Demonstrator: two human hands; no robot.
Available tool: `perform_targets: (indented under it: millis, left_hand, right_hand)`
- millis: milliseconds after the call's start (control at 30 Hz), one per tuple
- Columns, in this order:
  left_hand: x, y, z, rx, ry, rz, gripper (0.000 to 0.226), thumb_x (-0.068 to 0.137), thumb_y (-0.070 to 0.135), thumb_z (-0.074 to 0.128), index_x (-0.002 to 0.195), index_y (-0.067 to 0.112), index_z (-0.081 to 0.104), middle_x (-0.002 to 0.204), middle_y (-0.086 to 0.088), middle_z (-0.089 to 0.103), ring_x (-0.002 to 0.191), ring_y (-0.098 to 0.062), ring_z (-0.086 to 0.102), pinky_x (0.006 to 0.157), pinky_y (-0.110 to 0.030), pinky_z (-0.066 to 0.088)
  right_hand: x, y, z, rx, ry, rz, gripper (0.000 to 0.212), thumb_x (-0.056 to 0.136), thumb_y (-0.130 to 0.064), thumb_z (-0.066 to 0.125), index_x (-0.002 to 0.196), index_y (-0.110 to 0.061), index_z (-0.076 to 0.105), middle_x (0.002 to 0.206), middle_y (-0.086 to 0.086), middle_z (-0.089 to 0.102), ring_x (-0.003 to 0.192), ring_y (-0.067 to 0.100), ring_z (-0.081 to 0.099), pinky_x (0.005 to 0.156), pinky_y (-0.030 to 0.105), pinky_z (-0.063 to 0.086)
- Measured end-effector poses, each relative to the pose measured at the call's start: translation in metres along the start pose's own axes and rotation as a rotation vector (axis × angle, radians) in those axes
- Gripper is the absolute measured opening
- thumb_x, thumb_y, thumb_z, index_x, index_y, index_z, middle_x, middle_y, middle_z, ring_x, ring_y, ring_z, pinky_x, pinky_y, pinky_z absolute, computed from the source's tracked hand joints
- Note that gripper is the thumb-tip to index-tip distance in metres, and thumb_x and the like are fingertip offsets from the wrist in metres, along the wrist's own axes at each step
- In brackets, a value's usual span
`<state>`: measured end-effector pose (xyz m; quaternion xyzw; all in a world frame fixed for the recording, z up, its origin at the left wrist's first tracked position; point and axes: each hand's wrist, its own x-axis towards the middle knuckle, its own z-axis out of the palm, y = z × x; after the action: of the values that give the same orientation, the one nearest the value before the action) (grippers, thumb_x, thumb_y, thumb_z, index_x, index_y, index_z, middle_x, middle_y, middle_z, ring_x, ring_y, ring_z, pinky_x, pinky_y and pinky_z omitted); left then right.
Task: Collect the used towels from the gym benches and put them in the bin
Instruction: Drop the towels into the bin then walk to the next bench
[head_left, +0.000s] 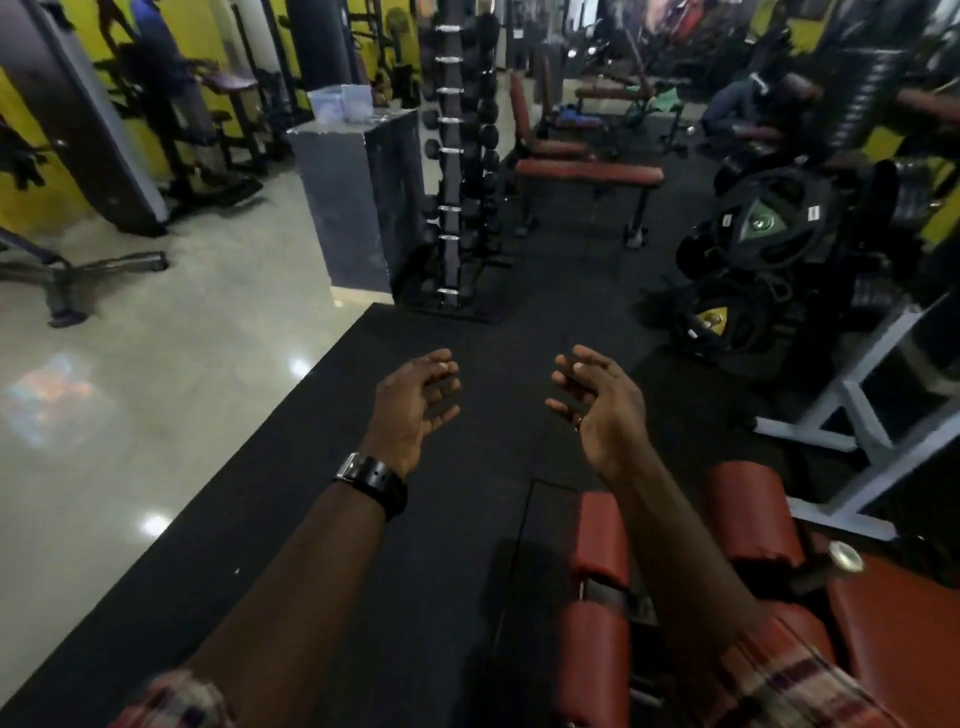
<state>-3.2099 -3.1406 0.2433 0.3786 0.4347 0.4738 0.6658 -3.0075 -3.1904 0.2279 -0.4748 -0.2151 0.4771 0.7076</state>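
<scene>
Far left: pale polished floor with machine frames on it, no towels seen there. Centre-left: grey pedestal with a clear plastic box on top, dumbbell rack just right of it. Near centre, over the black rubber mat: left hand, watch on the wrist, fingers loosely spread, holding nothing. Right hand was the same, fingers apart and curled a little, empty, ring visible. Hands near each other, not touching. Judgement: this was the search/approach step, nothing collected in hand. Likely targets sat far centre-right: a blue cloth and a green cloth, both crumpled, on or beside the far benches; too small and blurred to confirm they were towels or exactly what they rested on. The red flat bench in front of them looked bare. Near right: red padded bench with roller pads, no towel on the visible part. Plate stack far right. No bin identifiable in view. Next move called for walking down the mat to the far benches, picking up both cloths, then locating the bin.
</scene>
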Motion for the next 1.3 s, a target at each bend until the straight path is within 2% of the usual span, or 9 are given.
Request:
perform_targets:
  millis: [200, 467, 633, 767, 1000, 1133, 1300]
  left_hand:
    - [0.135, 0.014, 0.026, 0.003, -0.083, -0.025, 0.017, 0.093, 0.015, 0.052, 0.1, 0.019, 0.068, 0.095, 0.001, 0.069, 0.086, -0.015, 0.064, 0.076, -0.034, 0.051]
    - [0.374, 0.059, 0.091, 0.036, -0.144, -0.032, 0.021, 0.092, 0.015, 0.054, 0.108, 0.015, 0.067, 0.098, 0.0, 0.069, 0.086, -0.015, 0.065, 0.075, -0.034, 0.051]
    - [0.506, 0.084, 0.143, 0.035, -0.176, -0.021, 0.019, 0.092, 0.015, 0.055, 0.105, 0.016, 0.069, 0.097, 0.0, 0.069, 0.086, -0.015, 0.065, 0.072, -0.032, 0.052]
    - [0.601, 0.086, 0.17, 0.027, -0.194, -0.037, 0.02, 0.092, 0.015, 0.055, 0.106, 0.017, 0.069, 0.096, 0.001, 0.07, 0.088, -0.015, 0.065, 0.074, -0.033, 0.052]
    - [0.82, 0.091, 0.219, 0.034, -0.227, -0.082, 0.019, 0.093, 0.015, 0.054, 0.106, 0.019, 0.068, 0.095, 0.003, 0.07, 0.089, -0.014, 0.065, 0.077, -0.033, 0.053]
    - [0.948, 0.112, 0.264, 0.055, -0.258, -0.127, 0.018, 0.093, 0.016, 0.053, 0.102, 0.021, 0.068, 0.092, 0.005, 0.069, 0.086, -0.012, 0.065, 0.076, -0.032, 0.053]
    - [1.086, 0.115, 0.339, 0.1, -0.309, -0.175, 0.017, 0.092, 0.018, 0.055, 0.099, 0.022, 0.07, 0.096, 0.004, 0.07, 0.092, -0.013, 0.065, 0.075, -0.032, 0.053]
  right_hand:
    - [0.121, -0.003, 0.022, 0.048, 0.092, -0.029, 0.02, 0.095, -0.004, 0.049, 0.101, -0.018, 0.061, 0.099, 0.004, 0.07, 0.09, 0.019, 0.066, 0.07, 0.039, 0.054]
    - [0.355, -0.033, 0.056, 0.091, 0.165, -0.058, 0.02, 0.097, -0.006, 0.047, 0.103, -0.016, 0.063, 0.096, 0.003, 0.072, 0.09, 0.018, 0.067, 0.072, 0.04, 0.055]
    - [0.495, -0.058, 0.087, 0.048, 0.183, -0.07, 0.017, 0.097, -0.007, 0.049, 0.101, -0.017, 0.063, 0.099, 0.003, 0.071, 0.092, 0.019, 0.066, 0.073, 0.041, 0.055]
    - [0.586, -0.054, 0.097, 0.038, 0.192, -0.073, 0.016, 0.097, -0.008, 0.05, 0.102, -0.017, 0.063, 0.098, 0.003, 0.072, 0.09, 0.018, 0.067, 0.072, 0.04, 0.056]
    - [0.795, -0.055, 0.11, 0.028, 0.255, -0.104, 0.015, 0.096, -0.009, 0.052, 0.101, -0.017, 0.063, 0.096, 0.002, 0.073, 0.088, 0.018, 0.067, 0.064, 0.036, 0.057]
    - [0.916, -0.075, 0.12, 0.037, 0.295, -0.114, 0.012, 0.095, -0.012, 0.055, 0.102, -0.017, 0.065, 0.095, 0.001, 0.074, 0.09, 0.018, 0.068, 0.065, 0.037, 0.057]
    - [1.049, -0.1, 0.107, 0.042, 0.347, -0.121, 0.01, 0.094, -0.013, 0.058, 0.1, -0.017, 0.065, 0.097, 0.001, 0.074, 0.088, 0.017, 0.069, 0.064, 0.036, 0.058]
